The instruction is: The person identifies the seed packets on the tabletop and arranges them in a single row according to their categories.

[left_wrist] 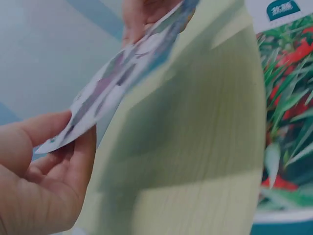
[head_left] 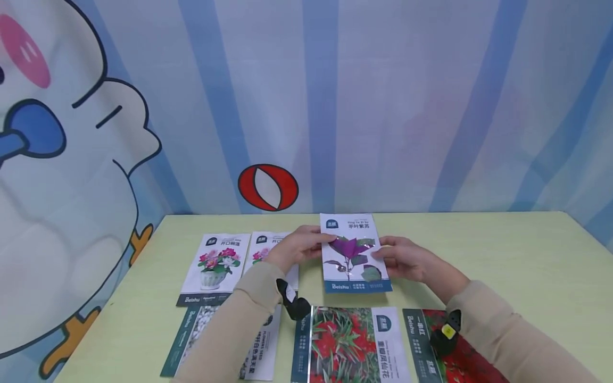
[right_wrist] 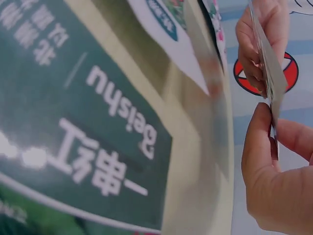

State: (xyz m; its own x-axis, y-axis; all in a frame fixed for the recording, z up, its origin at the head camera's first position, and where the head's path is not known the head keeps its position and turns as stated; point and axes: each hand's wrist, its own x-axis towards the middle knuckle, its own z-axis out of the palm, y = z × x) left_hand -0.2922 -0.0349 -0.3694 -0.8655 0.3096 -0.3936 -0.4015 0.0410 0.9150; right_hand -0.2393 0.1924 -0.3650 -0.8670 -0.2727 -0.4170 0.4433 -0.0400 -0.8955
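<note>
A seed packet (head_left: 351, 266) with a purple-leaved plant on its front is held up above the table in the head view. My left hand (head_left: 299, 246) pinches its left edge, thumb on the front. On the opposite edge, my right hand (head_left: 409, 259) pinches it too. In the left wrist view the packet (left_wrist: 105, 93) appears nearly edge-on between the two hands, lifted off the tabletop. The right wrist view shows my right hand (right_wrist: 274, 191) with thumb and fingers on either side of the thin packet (right_wrist: 274, 73).
On the yellow table (head_left: 503, 266) lie two packets with potted pink flowers, one (head_left: 215, 271) left of the other (head_left: 261, 252). Nearer are a white-flower packet (head_left: 263, 351), partly under my left forearm, a red-flower packet (head_left: 345, 346) and another red packet (head_left: 469, 356) by my right sleeve.
</note>
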